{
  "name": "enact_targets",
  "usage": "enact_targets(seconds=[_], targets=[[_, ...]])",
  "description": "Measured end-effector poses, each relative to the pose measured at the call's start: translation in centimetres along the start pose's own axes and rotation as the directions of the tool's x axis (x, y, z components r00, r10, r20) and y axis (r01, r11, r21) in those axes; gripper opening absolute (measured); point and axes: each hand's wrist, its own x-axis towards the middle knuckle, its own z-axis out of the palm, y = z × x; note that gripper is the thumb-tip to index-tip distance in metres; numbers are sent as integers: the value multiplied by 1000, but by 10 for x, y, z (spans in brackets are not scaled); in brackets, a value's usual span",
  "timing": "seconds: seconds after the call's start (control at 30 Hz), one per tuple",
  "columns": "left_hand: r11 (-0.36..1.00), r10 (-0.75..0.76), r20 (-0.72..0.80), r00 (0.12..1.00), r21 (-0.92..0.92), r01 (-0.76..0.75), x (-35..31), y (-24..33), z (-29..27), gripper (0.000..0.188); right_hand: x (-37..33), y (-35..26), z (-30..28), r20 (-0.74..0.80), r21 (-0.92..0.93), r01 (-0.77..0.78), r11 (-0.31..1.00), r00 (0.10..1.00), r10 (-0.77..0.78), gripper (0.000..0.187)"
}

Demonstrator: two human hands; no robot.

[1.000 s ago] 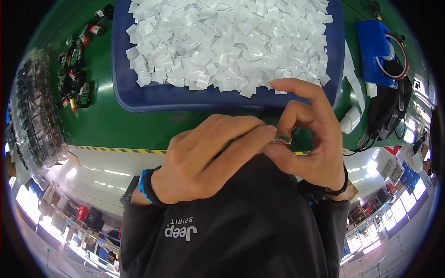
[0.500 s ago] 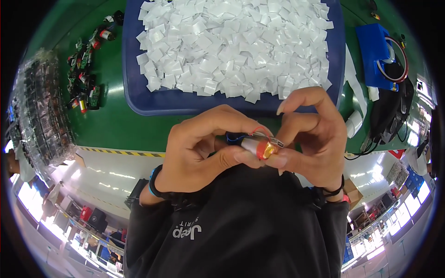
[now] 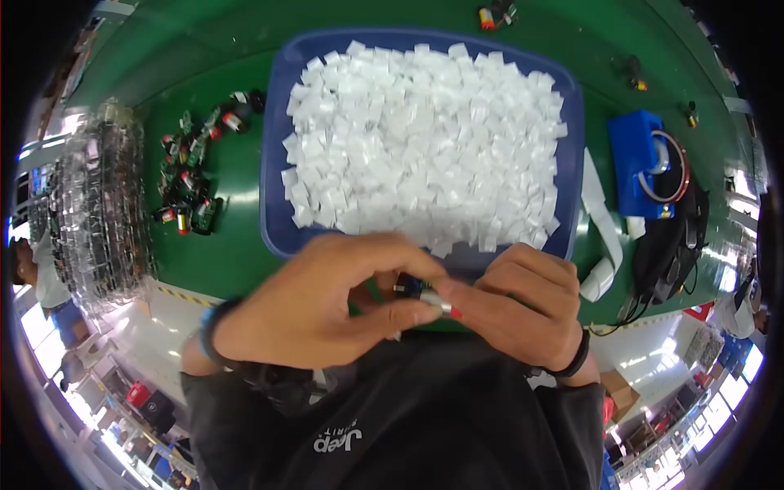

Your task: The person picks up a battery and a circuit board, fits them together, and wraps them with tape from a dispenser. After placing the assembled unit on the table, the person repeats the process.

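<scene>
My left hand [image 3: 318,302] is closed in a pinch on a small cylindrical battery [image 3: 437,302], silver-white with a red end. Against the battery's left side, inside the curl of my left fingers, is a dark part [image 3: 408,286]. My right hand [image 3: 523,306] is closed over the battery's right end, thumb and fingers pressed together there and hiding most of that end. Both hands are just in front of the near rim of a blue tub [image 3: 273,188], which is heaped with small white square pieces [image 3: 425,139].
Several batteries with green circuit boards [image 3: 196,155] lie left of the tub. Stacked clear plastic trays [image 3: 102,212] stand at the far left. To the right are a white strip roll [image 3: 600,278], a blue tape dispenser [image 3: 633,155] and a black bag [image 3: 674,253]. Another battery [image 3: 487,18] lies behind the tub.
My head view has shifted, so the whole tub now shows. My right hand has turned and closed over the battery's end; its fingers were raised and curled before, with the gold-topped end and red wire visible.
</scene>
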Motion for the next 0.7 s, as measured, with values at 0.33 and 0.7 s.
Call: enact_targets(seconds=[0.33, 0.7], targets=[[414, 262, -103, 960, 910, -15, 194, 53, -226, 33, 18, 15, -7, -12, -104, -230, 968, 973, 230, 39], [292, 576, -39, 817, 943, -161, 229, 75, -138, 27, 30, 23, -33, -44, -167, -196, 966, 980, 192, 33]])
